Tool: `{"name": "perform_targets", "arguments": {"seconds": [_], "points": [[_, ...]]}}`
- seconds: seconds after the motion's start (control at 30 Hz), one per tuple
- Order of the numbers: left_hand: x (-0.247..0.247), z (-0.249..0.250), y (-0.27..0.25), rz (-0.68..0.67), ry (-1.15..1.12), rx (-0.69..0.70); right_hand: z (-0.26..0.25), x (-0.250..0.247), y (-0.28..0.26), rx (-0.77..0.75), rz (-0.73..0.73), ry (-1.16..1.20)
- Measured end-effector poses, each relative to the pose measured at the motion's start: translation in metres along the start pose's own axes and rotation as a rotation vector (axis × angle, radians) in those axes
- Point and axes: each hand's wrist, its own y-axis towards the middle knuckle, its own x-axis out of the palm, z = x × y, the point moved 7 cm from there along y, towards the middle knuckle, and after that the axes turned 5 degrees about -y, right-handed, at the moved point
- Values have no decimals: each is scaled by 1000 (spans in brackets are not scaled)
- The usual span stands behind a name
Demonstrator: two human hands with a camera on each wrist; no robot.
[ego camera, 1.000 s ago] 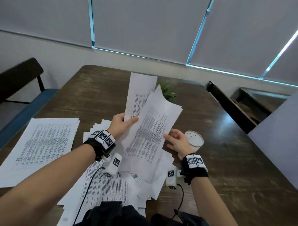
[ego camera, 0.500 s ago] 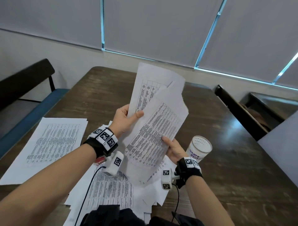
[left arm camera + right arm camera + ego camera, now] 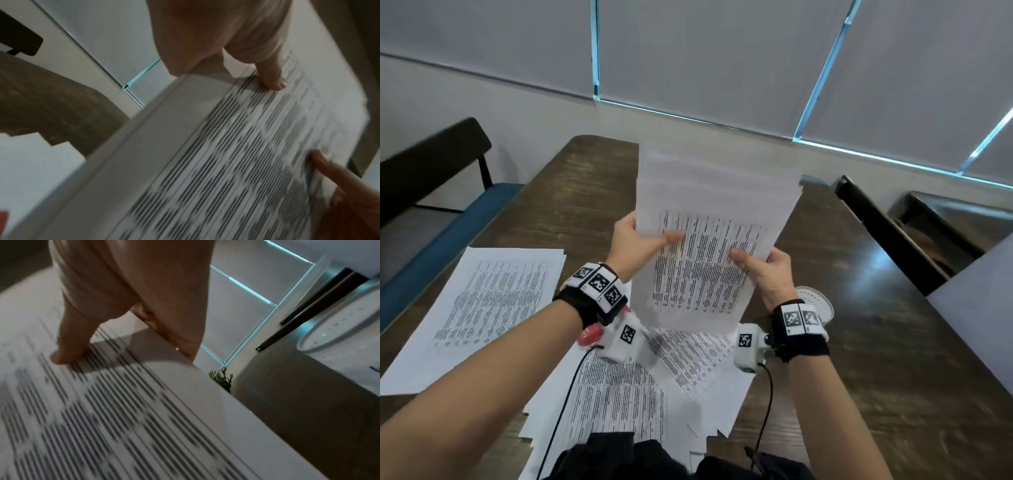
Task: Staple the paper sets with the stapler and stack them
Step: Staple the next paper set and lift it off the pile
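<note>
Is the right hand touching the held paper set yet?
Touching. In the head view the right hand grips the paper set at its right edge, thumb on the printed face; the right wrist view confirms it.

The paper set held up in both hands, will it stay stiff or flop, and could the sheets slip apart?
The paper set is thin and probably floppy: it stays up only because the left hand and right hand pinch opposite edges. No staple shows, so the sheets could slide apart. It looks light.

Your near table (image 3: pixel 859 359) is blocked by loose sheets (image 3: pixel 654 387); right of the white cup (image 3: pixel 820 301), seemingly bare wood.
</note>
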Motion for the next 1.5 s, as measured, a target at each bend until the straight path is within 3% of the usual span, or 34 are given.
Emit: {"name": "perform_targets", "arguments": {"seconds": [0.13, 0.33, 0.6, 0.8, 1.07, 1.33, 1.5], "points": [[10, 16, 9, -78, 9, 38, -10, 7, 2, -40, -16, -87], [24, 32, 14, -27, -8, 114, -44, 12, -2, -236, 143, -174], [21, 22, 20, -6, 79, 45, -30, 4, 7, -152, 172, -139], [24, 39, 16, 12, 116, 136, -37, 7, 7, -186, 178, -94], [3, -18, 6, 59, 119, -104, 12, 16, -8, -6, 0, -123], [15, 20, 17, 63, 147, 41, -18, 22, 1, -147, 66, -44], [-3, -40, 1, 144, 205, -167, 30, 19, -5, -58, 60, -184]]}}
